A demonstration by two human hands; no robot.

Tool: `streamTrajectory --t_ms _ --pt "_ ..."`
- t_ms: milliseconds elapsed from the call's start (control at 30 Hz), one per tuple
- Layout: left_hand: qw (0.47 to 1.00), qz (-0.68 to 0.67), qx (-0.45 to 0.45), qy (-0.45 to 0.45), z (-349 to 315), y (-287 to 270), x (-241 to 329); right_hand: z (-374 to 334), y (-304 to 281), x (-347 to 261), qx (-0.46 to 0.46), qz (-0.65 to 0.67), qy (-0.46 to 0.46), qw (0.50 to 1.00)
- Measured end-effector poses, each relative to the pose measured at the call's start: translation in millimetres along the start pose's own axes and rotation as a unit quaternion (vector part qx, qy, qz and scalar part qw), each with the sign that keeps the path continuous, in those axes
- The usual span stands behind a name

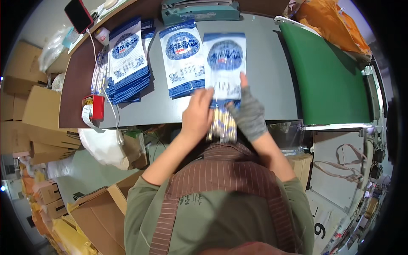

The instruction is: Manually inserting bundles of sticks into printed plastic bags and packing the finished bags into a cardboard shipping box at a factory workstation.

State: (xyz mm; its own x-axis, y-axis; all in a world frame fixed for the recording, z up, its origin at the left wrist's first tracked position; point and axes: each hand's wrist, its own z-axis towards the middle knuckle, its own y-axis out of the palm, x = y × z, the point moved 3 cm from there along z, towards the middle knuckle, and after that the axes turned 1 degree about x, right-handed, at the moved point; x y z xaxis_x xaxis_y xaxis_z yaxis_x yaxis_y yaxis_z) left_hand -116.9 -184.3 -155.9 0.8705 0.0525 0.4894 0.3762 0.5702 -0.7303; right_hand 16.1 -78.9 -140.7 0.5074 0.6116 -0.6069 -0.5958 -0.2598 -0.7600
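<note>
My left hand (196, 114) and my right hand (248, 111), which wears a grey fingerless glove, meet at the near edge of a grey table (272, 76). Together they grip a bundle of small pale sticks or sachets (223, 123) at the mouth of a blue and white pouch (224, 63) lying flat on the table. My right thumb presses on the pouch's lower edge. A second pouch (183, 57) of the same kind lies just left of it.
A stack of the same pouches (127, 59) sits at the left of the table, by a red tape dispenser (94, 107) and a red phone (78, 15). A green conveyor belt (327, 76) runs at the right. Cardboard boxes (40, 110) stand at the left.
</note>
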Motion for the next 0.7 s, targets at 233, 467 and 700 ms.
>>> streamTrajectory --t_ms 233,467,700 --pt "0.999 -0.052 -0.010 0.001 -44.8 -2.1 1.0 -45.9 -8.2 30.5 -0.030 -0.094 -0.048 0.994" --pt "0.951 -0.301 -0.020 -0.062 67.0 -92.3 54.7 13.2 -120.0 -35.9 0.107 -0.139 -0.151 0.973" --pt "0.937 -0.340 -0.080 0.034 141.9 -181.3 116.3 49.3 -223.6 -105.2 0.092 -0.121 -0.318 0.936"
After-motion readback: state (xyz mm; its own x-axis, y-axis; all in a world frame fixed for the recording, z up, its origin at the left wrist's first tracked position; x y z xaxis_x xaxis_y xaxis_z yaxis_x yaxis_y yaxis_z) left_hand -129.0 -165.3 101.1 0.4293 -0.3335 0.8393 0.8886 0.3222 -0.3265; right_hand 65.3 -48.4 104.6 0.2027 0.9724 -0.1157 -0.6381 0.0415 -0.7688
